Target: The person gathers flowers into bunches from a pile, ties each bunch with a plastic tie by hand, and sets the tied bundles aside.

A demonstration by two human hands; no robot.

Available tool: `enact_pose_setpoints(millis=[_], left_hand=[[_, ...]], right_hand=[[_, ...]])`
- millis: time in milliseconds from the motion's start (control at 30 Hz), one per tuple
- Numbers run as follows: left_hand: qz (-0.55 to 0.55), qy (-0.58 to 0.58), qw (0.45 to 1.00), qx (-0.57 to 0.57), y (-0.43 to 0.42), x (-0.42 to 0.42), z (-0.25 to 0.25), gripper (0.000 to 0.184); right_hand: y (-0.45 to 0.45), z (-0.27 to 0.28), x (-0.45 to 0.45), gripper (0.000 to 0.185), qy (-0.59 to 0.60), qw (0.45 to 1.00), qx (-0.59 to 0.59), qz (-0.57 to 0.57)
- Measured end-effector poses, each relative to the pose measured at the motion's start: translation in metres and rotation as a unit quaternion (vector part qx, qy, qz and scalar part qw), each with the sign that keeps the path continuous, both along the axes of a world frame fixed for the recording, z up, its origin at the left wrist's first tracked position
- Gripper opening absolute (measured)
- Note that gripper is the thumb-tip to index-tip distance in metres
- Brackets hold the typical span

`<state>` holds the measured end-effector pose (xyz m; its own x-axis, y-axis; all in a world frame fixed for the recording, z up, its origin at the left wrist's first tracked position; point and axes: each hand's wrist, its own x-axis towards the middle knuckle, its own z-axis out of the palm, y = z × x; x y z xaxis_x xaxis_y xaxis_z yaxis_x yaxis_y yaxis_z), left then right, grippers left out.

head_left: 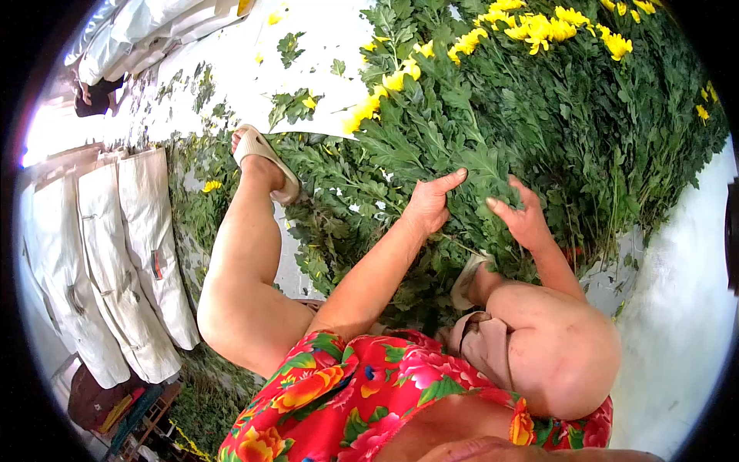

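The widest area is taken up by a heap of leafy flower stems (585,138), spread from the middle to the far right, with the cut ends toward the near side and the yellow blooms (539,29) along the far edge. A pale floor (685,269) is seen at the right, and a white sheet (339,85) is strewn with loose greenery at the far left. White wrapped bundles (100,254) are ranged along the left. Between a pair of light sandals (265,158), more foliage is laid. The handled stems (471,163) are found at the centre, just between the two hands and against the heap. By the left hand (435,206) they are met from the left; its fingers are curled with the thumb held out, and how firmly anything is gripped cannot be told. The right hand (526,222) is held beside them, thumb and forefinger well parted, with nothing seen to be pinched. The step in hand is judged to be the gathering or sorting of stems; for the next move, closed right fingers and aligned stem ends would seem to be called for.
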<state>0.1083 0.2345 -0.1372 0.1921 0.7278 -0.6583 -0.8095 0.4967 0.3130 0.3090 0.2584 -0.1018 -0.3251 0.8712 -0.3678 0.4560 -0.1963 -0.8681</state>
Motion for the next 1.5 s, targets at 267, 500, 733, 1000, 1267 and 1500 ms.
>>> enact_pose_setpoints(millis=[267,500,733,1000,1267,1500], left_hand=[[0.015,-0.018,0.999,0.022,0.0,-0.001,0.005,0.045],[0.062,-0.121,0.991,0.003,0.004,-0.015,0.009,0.041],[0.033,-0.041,0.998,-0.02,0.005,-0.006,0.021,0.048],[0.027,-0.024,0.999,-0.012,0.003,-0.001,0.01,0.046],[0.016,-0.145,0.984,0.102,-0.001,-0.007,0.011,0.047],[-0.09,-0.081,0.99,0.077,-0.009,-0.015,0.007,0.044]], right_hand=[[0.01,-0.006,0.03,0.044,0.002,0.987,0.158,-0.017],[0.025,-0.009,0.066,0.041,0.01,0.984,0.149,-0.1],[0.007,-0.014,0.048,0.037,0.011,0.968,0.246,-0.036],[-0.026,-0.025,0.021,0.046,0.02,0.995,0.099,-0.007],[-0.016,-0.016,0.021,0.045,0.146,0.987,0.068,-0.018],[-0.02,0.0,0.018,0.043,0.122,0.992,0.023,0.03]])
